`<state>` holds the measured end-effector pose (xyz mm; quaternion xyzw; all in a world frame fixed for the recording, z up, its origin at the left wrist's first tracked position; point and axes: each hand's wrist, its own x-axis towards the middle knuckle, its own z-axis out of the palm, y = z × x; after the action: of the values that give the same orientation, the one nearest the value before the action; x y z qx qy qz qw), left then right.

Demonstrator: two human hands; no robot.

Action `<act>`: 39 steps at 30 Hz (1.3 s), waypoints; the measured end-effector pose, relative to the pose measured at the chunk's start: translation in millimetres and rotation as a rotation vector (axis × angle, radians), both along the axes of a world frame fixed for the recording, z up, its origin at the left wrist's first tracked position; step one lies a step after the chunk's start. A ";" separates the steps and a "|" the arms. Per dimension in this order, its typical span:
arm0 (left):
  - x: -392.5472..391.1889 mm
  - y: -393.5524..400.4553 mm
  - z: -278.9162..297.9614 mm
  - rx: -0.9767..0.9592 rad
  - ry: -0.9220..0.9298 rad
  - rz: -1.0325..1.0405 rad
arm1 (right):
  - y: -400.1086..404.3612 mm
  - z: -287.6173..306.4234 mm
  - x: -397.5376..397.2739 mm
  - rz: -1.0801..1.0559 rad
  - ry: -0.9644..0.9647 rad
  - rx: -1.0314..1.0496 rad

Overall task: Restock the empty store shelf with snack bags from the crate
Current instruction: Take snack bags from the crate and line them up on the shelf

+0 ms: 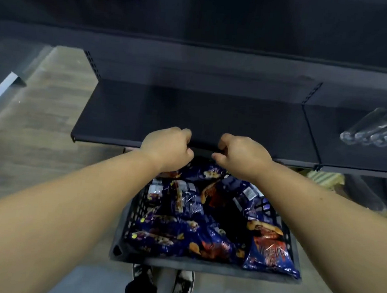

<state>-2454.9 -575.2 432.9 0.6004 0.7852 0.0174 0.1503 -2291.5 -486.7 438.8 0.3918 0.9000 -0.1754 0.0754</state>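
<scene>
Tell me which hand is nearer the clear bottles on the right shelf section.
Right. The right hand hovers over the crate's far end by the shelf edge, on the bottles' side. The left hand sits beside it, farther from them.

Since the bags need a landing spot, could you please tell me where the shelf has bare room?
The dark shelf is bare from its left end to the divider beside the clear bottles. Past the divider, the bottles fill the space. The crate is crowded with snack bags.
</scene>
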 end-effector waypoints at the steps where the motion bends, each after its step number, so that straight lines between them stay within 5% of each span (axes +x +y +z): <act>1: -0.4 -4.3 -11.5 -0.024 -0.006 0.003 | -1.9 -10.3 1.8 -0.002 -0.018 -0.021; 19: 10.7 -49.1 -184.5 -0.545 -0.172 -0.051 | -46.1 -175.2 15.1 0.019 -0.187 -0.329; 29: 33.5 -26.0 -223.2 -0.717 -0.104 -0.026 | -43.4 -211.5 17.5 -0.022 -0.235 -0.361; 33: 32.4 -24.0 -222.5 -0.604 -0.063 -0.037 | -38.3 -210.3 19.0 -0.039 -0.248 -0.348; 39: 2.4 -16.2 -187.8 -0.521 -0.336 0.107 | -27.4 -194.6 16.5 -0.102 -0.164 -0.379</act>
<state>-2452.5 -591.4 245.0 0.4884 0.7578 -0.0779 0.4256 -2275.0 -514.1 244.2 0.4287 0.8207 -0.3127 0.2118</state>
